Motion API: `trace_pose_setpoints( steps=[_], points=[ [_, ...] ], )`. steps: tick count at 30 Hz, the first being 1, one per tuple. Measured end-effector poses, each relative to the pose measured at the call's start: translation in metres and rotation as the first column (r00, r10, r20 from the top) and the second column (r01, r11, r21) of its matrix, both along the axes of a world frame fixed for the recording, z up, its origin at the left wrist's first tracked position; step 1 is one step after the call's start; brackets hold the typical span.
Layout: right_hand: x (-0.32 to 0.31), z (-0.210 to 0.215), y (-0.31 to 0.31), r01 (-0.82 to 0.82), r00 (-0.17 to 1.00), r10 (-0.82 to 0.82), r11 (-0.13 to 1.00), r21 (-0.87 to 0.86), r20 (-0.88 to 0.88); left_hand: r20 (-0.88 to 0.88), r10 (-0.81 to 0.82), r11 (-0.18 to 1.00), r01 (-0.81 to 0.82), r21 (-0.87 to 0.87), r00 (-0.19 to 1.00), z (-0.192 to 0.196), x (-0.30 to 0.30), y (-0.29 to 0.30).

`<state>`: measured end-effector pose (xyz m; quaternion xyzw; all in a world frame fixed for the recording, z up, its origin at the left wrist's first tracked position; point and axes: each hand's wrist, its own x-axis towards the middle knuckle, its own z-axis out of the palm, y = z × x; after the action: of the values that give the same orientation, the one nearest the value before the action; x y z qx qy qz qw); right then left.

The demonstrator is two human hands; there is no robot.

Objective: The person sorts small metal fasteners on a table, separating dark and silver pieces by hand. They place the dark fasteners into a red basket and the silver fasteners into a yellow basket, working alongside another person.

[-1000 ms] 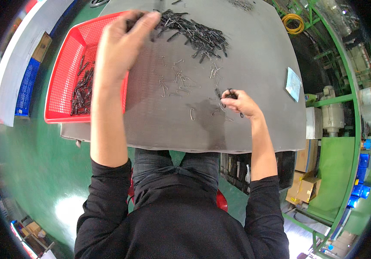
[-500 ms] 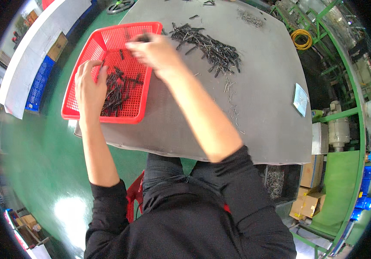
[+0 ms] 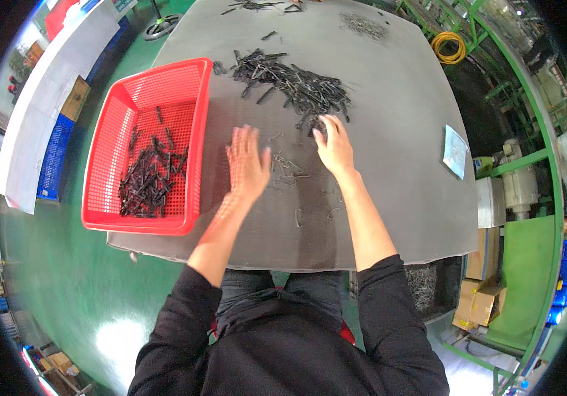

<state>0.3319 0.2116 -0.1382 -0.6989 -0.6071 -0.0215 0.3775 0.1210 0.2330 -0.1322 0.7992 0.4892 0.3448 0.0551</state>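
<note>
My left hand (image 3: 249, 162) hovers over or rests on the grey table just right of the red basket, fingers stretched and holding nothing. Beside a pile of slim black parts (image 3: 290, 82), my right hand (image 3: 336, 146) has its thumb and fingers apart, with the fingertips at the pile's near edge. A few black parts lie by those fingertips; whether any are touched is hard to see. Between and below my hands lie thin bent wire pieces (image 3: 286, 168). The red mesh basket (image 3: 197, 148) at the left holds many similar black parts (image 3: 148, 181).
The grey table (image 3: 402, 158) carries a heap of thin metal pieces (image 3: 364, 26) at the far right, and a light-blue packet (image 3: 454, 152) near its right edge. More black parts (image 3: 257, 5) lie at the far edge. Green framing (image 3: 528, 155) and cartons (image 3: 478, 303) stand to the right.
Both hands have left the basket. My right hand, earlier blurred over it with something dark, is now at the pile; my left hand has come over the table. The view has shifted.
</note>
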Motion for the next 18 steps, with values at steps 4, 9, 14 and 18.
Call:
trace_pose_setpoints(
  steps=[4, 9, 14, 18],
  points=[
    [0.024, -0.027, -0.042, -0.068, 0.979, 0.096, 0.986, -0.153, 0.179, -0.209, -0.03, 0.995, 0.008, -0.103, 0.977, -0.035, 0.021, 0.026],
    [-0.021, -0.008, -0.087, -0.341, 0.936, 0.307, 0.914, -0.222, -0.176, 0.236, -0.412, 0.856, 0.462, -0.231, 0.88, -0.023, 0.034, -0.044],
    [-0.064, 0.021, -0.143, -0.245, 0.969, 0.237, 0.946, -0.213, -0.062, 0.601, 0.051, 0.872, 0.258, -0.417, 0.798, 0.014, -0.012, -0.048],
    [-0.145, 0.008, -0.139, -0.441, 0.867, 0.481, 0.863, -0.249, 0.131, 0.674, 0.028, 0.911, 0.259, -0.321, 0.738, 0.052, -0.029, -0.053]
  ],
)
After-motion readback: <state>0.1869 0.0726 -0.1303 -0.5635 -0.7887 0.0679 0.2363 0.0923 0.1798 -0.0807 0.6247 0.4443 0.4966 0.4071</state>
